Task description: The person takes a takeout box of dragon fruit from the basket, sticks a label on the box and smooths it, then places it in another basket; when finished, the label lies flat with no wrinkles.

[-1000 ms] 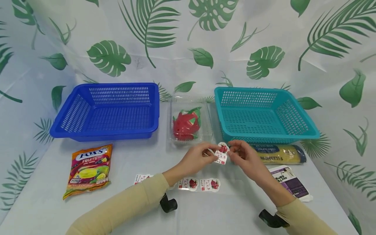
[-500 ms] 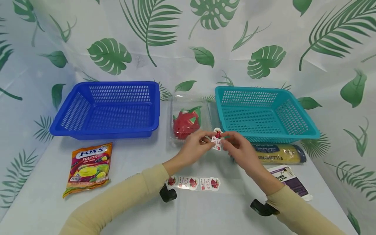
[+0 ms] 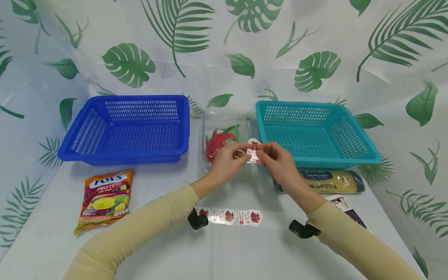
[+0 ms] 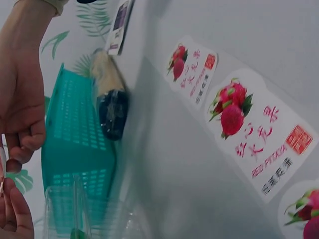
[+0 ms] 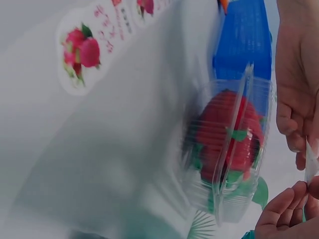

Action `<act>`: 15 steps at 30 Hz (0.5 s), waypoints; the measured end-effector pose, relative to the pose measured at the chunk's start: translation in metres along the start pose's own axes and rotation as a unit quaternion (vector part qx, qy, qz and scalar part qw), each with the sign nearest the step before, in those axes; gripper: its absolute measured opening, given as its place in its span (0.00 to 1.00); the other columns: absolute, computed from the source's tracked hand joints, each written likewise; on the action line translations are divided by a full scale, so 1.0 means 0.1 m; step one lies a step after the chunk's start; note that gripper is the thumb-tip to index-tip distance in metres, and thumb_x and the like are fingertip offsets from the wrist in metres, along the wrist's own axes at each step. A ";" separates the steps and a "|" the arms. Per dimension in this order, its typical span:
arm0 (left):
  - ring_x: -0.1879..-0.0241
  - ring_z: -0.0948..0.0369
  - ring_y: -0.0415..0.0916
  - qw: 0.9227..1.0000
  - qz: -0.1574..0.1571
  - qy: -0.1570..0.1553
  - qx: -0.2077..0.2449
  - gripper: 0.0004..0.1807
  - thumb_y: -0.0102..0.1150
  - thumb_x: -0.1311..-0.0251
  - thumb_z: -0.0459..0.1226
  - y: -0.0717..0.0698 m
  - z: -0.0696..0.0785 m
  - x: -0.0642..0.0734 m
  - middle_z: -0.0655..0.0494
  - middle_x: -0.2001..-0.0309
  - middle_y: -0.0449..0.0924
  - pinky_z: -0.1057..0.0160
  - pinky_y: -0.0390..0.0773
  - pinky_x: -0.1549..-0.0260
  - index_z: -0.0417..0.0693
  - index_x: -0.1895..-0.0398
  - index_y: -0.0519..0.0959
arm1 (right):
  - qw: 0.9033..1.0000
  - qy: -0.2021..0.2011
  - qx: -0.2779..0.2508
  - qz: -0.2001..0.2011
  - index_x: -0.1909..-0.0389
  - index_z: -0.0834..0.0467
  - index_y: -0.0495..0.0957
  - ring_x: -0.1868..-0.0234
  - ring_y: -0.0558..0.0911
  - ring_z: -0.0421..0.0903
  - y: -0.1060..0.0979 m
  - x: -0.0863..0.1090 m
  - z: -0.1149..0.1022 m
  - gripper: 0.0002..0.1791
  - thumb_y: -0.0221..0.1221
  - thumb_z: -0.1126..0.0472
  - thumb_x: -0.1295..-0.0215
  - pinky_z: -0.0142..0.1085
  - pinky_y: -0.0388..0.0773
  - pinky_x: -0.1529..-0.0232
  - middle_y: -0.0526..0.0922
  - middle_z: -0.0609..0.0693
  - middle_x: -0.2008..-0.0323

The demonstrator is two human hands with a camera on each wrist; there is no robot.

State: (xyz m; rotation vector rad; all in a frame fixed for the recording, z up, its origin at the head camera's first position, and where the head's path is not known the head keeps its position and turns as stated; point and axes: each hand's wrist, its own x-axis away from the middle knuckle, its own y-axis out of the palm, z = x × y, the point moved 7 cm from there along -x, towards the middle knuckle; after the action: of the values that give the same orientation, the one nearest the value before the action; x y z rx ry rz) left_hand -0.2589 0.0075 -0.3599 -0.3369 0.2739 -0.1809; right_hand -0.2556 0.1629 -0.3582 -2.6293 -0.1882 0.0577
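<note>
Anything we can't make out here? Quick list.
Held label, small print: head view, too small, partly behind fingers; both wrist views, nearly edge-on at the frame border.
Spaghetti pack, lettering: head view, partly behind the right hand; left wrist view, blurred.
Row of labels, left end: head view, behind the left sleeve.
Purple-and-white packet, lower left: head view, behind the right sleeve.

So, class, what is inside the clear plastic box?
A red fruit with green tips lies inside the clear box. In the head view, the left hand covers part of the fruit; the right wrist view shows more, but not its far side.
</note>
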 end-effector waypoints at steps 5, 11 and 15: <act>0.66 0.60 0.78 1.000 0.026 -0.004 -0.016 0.14 0.63 0.36 0.35 -0.14 0.01 -0.08 0.54 0.59 0.81 0.69 0.77 0.70 0.47 0.48 0.82 | 1.000 -0.005 0.000 -0.007 0.44 0.56 0.74 0.58 0.76 0.49 0.03 -0.13 -0.07 0.19 0.55 0.48 0.28 0.35 0.77 0.60 0.77 0.53 0.56; 0.61 0.59 0.80 0.998 0.042 -0.018 -0.039 0.13 0.63 0.36 0.34 -0.26 -0.02 -0.17 0.53 0.56 0.83 0.67 0.78 0.64 0.45 0.49 0.83 | 0.999 -0.017 0.014 -0.026 0.43 0.56 0.75 0.55 0.77 0.48 0.09 -0.31 -0.14 0.20 0.55 0.49 0.28 0.40 0.77 0.55 0.78 0.54 0.53; 0.61 0.56 0.82 0.998 0.027 -0.034 -0.040 0.15 0.62 0.36 0.33 -0.30 -0.07 -0.24 0.51 0.56 0.82 0.62 0.81 0.67 0.46 0.47 0.82 | 0.999 -0.015 0.023 -0.037 0.44 0.56 0.75 0.55 0.77 0.49 0.14 -0.44 -0.17 0.18 0.56 0.51 0.28 0.40 0.77 0.56 0.79 0.53 0.53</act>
State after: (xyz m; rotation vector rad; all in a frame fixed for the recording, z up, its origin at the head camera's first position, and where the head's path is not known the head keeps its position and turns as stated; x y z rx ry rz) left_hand -0.2879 -0.0174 -0.3497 -0.4141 0.2224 -0.1046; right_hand -0.2959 0.1364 -0.3494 -2.5745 -0.2905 0.0750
